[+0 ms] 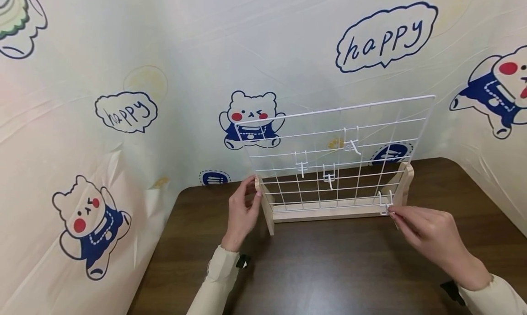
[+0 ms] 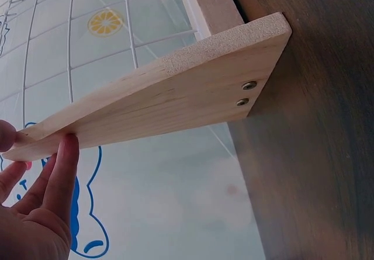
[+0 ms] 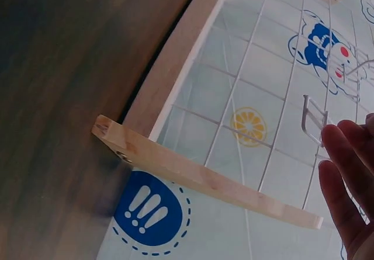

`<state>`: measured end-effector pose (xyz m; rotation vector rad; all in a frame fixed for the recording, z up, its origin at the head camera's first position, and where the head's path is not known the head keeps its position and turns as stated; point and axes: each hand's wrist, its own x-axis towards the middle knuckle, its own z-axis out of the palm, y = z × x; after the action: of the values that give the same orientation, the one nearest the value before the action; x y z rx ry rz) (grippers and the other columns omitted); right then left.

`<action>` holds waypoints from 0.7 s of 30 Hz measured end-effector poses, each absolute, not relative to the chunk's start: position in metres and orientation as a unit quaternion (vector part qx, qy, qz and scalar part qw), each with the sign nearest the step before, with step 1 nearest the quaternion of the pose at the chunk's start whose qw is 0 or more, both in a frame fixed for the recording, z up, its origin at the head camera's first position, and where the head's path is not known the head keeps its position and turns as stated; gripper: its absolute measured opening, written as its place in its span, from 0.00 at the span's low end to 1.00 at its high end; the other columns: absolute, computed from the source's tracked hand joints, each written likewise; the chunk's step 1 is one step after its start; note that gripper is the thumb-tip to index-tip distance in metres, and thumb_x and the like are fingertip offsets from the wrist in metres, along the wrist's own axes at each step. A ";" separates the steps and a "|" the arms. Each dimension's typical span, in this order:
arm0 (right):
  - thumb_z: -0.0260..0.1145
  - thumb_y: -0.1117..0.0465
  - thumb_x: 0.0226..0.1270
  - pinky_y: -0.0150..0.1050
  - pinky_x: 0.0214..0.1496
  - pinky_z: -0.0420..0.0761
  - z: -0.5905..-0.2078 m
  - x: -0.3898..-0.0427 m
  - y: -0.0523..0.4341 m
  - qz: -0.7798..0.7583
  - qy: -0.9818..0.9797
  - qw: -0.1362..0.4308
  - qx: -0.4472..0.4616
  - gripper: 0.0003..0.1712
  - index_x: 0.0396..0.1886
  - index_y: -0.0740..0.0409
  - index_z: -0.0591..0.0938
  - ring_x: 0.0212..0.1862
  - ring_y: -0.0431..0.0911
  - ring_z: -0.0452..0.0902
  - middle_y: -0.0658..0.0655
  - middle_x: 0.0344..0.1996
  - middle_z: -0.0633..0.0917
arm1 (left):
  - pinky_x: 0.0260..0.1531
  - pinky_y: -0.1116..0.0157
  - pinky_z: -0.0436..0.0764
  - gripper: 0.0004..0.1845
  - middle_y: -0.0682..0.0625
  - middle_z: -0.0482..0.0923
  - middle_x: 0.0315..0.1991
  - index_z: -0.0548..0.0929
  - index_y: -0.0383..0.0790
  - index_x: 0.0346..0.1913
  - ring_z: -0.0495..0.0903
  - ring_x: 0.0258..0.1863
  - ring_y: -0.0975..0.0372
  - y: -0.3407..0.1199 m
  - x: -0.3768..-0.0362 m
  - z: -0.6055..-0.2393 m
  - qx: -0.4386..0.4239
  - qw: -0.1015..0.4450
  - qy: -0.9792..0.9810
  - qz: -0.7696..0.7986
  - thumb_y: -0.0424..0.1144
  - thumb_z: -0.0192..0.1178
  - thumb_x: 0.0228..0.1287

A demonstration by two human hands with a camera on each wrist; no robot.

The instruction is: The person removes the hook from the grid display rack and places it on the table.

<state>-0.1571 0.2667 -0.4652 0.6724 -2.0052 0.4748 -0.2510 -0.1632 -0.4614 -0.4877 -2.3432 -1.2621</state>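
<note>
A white wire grid rack [image 1: 336, 109] stands upright in a pale wooden base [image 1: 325, 212]. My left hand [image 1: 242, 214] grips the top of its left wooden side panel [image 1: 267, 210]; in the left wrist view, thumb and fingertips lie on either side of that panel [image 2: 169, 99]. At the grid's lower right, my right hand [image 1: 436, 235] pinches a white wire hook [image 1: 384, 209] between thumb and fingers. The right wrist view shows this hook [image 3: 305, 117] at the fingertips, in front of the grid. Other white hooks hang higher up, one left [image 1: 302, 164], one central [image 1: 329, 175], one upper right [image 1: 351, 145].
The rack stands on a dark brown wooden table [image 1: 313, 264]. Behind it hangs a pale curtain [image 1: 197, 45] printed with cartoon bears and "happy" bubbles. The right wooden side panel [image 1: 404, 182] rises just behind the pinched hook.
</note>
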 end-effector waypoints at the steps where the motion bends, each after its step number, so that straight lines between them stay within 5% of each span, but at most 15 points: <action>1: 0.52 0.40 0.83 0.38 0.27 0.85 -0.466 -0.156 0.267 0.194 -0.820 0.464 0.273 0.33 0.33 0.56 0.92 0.24 0.46 0.88 0.52 0.26 0.93 | 0.38 0.56 0.92 0.22 0.44 0.85 0.58 0.77 0.48 0.70 0.89 0.52 0.50 -0.163 -0.251 -0.462 -0.176 0.216 -0.846 -0.454 0.38 0.62 0.76; 9: 0.47 0.38 0.84 0.39 0.27 0.86 -0.469 -0.148 0.268 0.184 -0.855 0.406 0.265 0.36 0.34 0.57 0.91 0.25 0.48 0.89 0.53 0.27 0.93 | 0.37 0.56 0.92 0.22 0.44 0.85 0.58 0.76 0.47 0.70 0.89 0.52 0.50 -0.163 -0.252 -0.462 -0.179 0.218 -0.847 -0.450 0.39 0.61 0.76; 21: 0.47 0.39 0.84 0.37 0.26 0.85 -0.475 -0.147 0.270 0.188 -0.855 0.400 0.270 0.35 0.33 0.56 0.90 0.23 0.47 0.88 0.52 0.26 0.92 | 0.38 0.56 0.92 0.23 0.44 0.85 0.58 0.76 0.46 0.70 0.89 0.51 0.50 -0.164 -0.250 -0.461 -0.178 0.216 -0.848 -0.450 0.39 0.61 0.76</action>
<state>-0.1470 0.2701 -0.4746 0.6833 -2.1630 0.4760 -0.2501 -0.1639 -0.4608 -0.4940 -2.3510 -1.2468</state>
